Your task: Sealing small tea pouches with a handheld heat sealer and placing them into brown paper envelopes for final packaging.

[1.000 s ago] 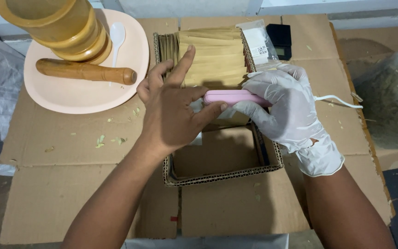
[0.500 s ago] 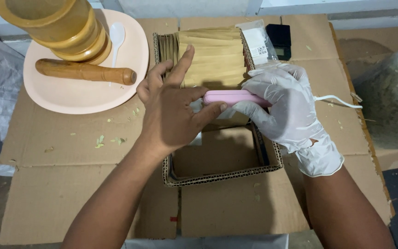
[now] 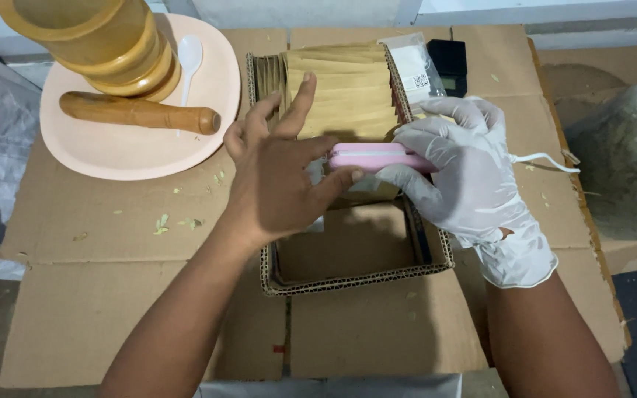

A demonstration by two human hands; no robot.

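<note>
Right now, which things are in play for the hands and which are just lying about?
In play: left hand and gloved right hand, both on the pink handheld device; open cardboard box below; tan packets stacked in it.

Lying about: wooden pestle, wooden mortar and white spoon on the pink plate; black device.

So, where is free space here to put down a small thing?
Bare cardboard sheet lies below the pink plate, left of the cardboard box, with only a few scraps. The near end of the box is open too. Crowded: the far end with brown envelopes, where the left hand and right hand hold a pink device.
</note>
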